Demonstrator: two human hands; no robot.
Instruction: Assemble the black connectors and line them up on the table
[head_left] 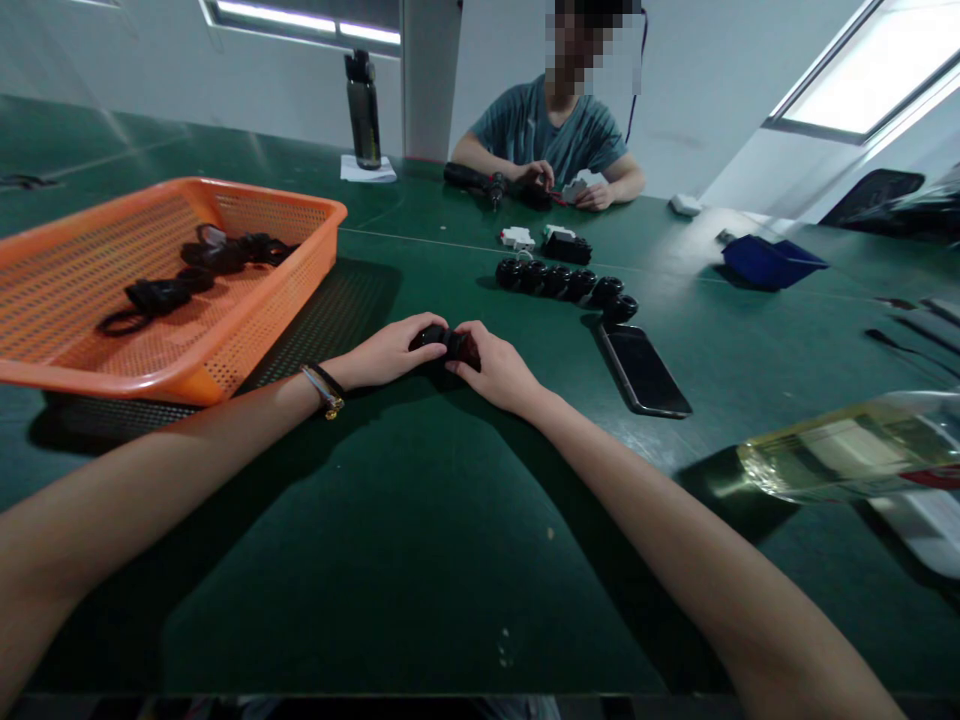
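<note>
Gripping a rounded black part (pixel 453 343) from its opposite ends, the left hand (pixel 390 352) and the right hand (pixel 501 370) hold it low at the counter (pixel 375 570); whether it touches is unclear. It seems light, stiff and slightly slippery; both ends should give good hold.

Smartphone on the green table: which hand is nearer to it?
Right. The right hand is left of the smartphone, with a gap between; the left hand is farther left, toward the orange basket.
</note>
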